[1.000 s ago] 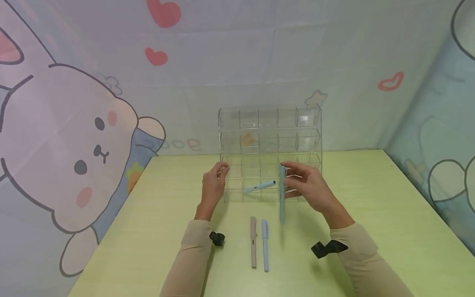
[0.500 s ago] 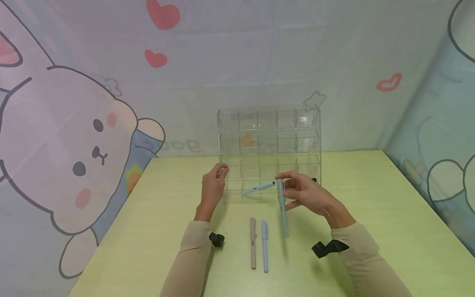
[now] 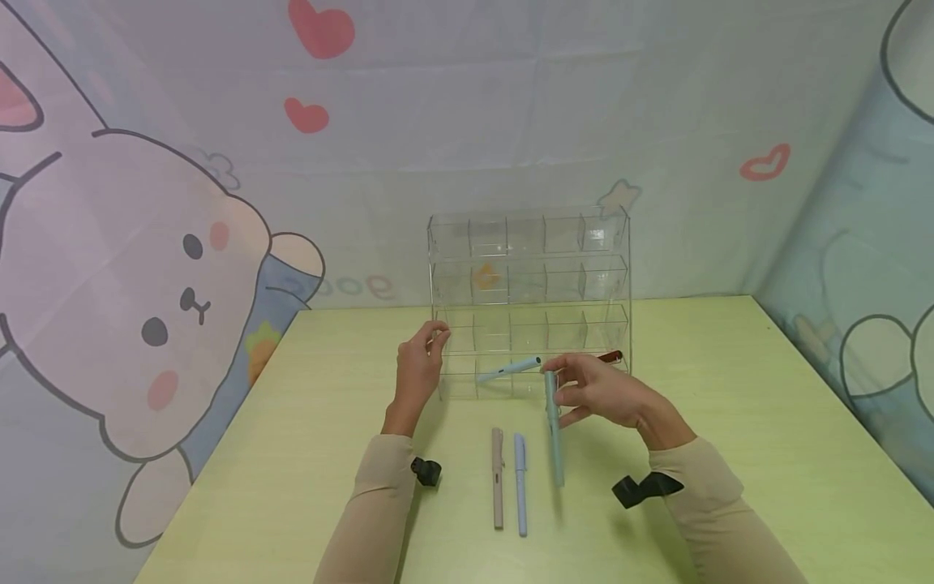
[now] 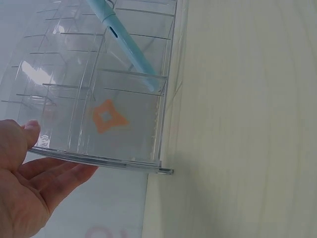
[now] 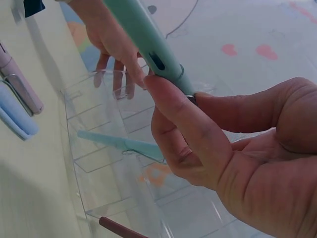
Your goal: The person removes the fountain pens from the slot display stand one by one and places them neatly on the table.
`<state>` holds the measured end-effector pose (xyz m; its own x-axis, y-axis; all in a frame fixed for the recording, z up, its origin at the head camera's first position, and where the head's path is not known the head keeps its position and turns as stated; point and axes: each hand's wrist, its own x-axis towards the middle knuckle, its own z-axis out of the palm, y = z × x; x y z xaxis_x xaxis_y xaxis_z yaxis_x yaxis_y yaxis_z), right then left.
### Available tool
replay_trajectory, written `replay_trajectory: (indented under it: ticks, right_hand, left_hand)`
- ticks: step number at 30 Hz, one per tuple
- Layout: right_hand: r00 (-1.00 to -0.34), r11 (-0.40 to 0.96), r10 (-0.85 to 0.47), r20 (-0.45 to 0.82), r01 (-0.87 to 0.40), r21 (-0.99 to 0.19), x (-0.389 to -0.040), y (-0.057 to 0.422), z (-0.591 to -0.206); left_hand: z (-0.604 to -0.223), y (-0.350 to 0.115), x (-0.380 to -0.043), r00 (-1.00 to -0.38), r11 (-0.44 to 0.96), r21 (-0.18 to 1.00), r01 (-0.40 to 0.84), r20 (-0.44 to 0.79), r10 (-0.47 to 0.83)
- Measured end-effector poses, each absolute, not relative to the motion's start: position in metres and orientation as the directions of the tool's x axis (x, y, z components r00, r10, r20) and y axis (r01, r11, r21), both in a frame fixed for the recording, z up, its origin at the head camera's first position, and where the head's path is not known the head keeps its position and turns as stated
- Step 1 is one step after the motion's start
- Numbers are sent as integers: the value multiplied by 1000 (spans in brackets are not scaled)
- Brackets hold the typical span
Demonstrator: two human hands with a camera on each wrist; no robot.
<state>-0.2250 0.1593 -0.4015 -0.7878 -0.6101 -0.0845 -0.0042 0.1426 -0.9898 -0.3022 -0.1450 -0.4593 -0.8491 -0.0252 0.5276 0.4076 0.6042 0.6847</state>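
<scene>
A clear plastic rack (image 3: 529,330) with stepped rows of compartments stands on the table. My left hand (image 3: 419,365) grips its left side edge, thumb on one face and fingers on the other in the left wrist view. In my right hand (image 3: 601,392), a mint green pen (image 3: 554,442) is pinched between thumb and fingers, in front of the rack's lower right part and apart from it. One light blue pen (image 3: 508,369) leans in the bottom row. Behind the right hand, a dark red pen (image 3: 611,357) shows only its end; the right wrist view shows more of its barrel (image 5: 119,228).
Two pens lie side by side on the yellow-green table (image 3: 328,454) before the rack: a grey-brown pen (image 3: 498,478) and a pale blue pen (image 3: 521,487). A printed cloth (image 3: 467,122) hangs behind the table. Each sleeve carries a black wrist camera (image 3: 426,471).
My right hand has lowered the mint green pen toward me, its lower end now nearer the table front. The dark red pen has come into sight behind that hand. My left hand stays put.
</scene>
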Motion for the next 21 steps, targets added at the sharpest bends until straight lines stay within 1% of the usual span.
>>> replay_trajectory:
  ticks: [10,21]
  right_hand:
    - [-788,205,-595,-159,42,-978,-225,155,-409]
    - [-786,231,-589,-187,58,-971,-226,151,-414]
  left_hand:
    - [-459,-145,-302,-833,600,671,436,553,-13]
    - [-457,-145,-301,-835,603,672,430,550,-17]
